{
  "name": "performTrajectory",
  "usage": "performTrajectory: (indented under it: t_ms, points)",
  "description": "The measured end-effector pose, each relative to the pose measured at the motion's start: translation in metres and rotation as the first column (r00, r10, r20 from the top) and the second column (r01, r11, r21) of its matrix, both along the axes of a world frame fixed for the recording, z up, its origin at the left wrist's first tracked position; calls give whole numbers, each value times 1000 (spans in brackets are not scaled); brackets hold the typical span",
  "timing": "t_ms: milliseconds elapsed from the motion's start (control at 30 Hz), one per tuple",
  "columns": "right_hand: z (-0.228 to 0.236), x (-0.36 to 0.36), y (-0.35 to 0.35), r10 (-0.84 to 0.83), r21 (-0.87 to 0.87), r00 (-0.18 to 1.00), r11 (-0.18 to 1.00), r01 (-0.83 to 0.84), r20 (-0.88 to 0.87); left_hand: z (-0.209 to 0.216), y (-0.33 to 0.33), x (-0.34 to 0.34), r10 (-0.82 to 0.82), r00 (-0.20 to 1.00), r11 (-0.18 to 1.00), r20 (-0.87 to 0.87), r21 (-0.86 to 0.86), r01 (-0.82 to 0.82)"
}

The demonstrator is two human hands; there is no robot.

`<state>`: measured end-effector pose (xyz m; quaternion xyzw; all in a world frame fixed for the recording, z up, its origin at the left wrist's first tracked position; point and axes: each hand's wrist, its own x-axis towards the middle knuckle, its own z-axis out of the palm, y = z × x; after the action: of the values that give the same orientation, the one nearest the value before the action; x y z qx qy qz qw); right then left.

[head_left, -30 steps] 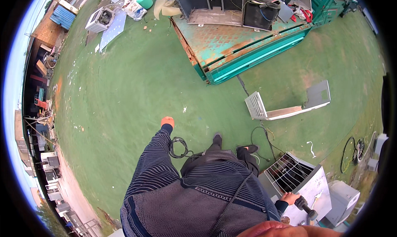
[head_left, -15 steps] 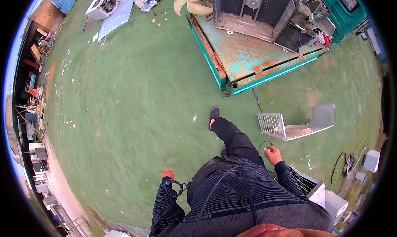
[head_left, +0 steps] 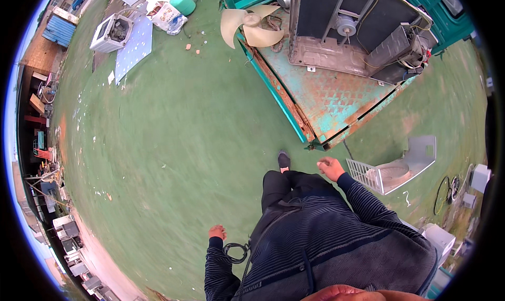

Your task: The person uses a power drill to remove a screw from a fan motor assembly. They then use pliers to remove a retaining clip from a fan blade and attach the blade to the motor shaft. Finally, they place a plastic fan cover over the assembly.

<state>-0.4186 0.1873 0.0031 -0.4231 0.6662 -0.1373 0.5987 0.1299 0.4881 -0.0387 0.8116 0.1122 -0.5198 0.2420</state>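
My left hand (head_left: 217, 232) hangs low at my left side, its fingers loosely bent and slightly apart, with nothing seen in it. Beside that wrist dangles a coil of black cable (head_left: 236, 252). Swung forward at waist height, my right hand (head_left: 330, 168) has its fingers curled in, and no object shows in it. Neither hand touches anything. The rusty green cargo bed (head_left: 342, 98) of a small truck lies ahead of my right hand. On it stands the opened metal casing (head_left: 329, 59) of an outdoor air-conditioner unit with its motor (head_left: 346, 25) exposed. A cream fan blade (head_left: 260, 36) rests by the bed's left edge.
A grey-white metal cover with a grille (head_left: 392, 169) lies on the green ground (head_left: 173, 143) to my right. Black hose (head_left: 442, 195) lies farther right. At far left are a white appliance tub (head_left: 111, 34), a perforated sheet (head_left: 134, 48), a bag (head_left: 167, 18) and a green cylinder (head_left: 182, 3).
I have stepped forward, so the truck bed and air-conditioner casing are nearer. My right hand has swung forward and up. My left hand's fingers have loosened a little.
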Motion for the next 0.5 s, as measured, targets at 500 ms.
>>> performTrajectory:
  t_ms: [500]
  points:
    - [16,48,44,-844,314,476,394,864,-248,20,-792,-102,-695,711,598,-107,-636,488]
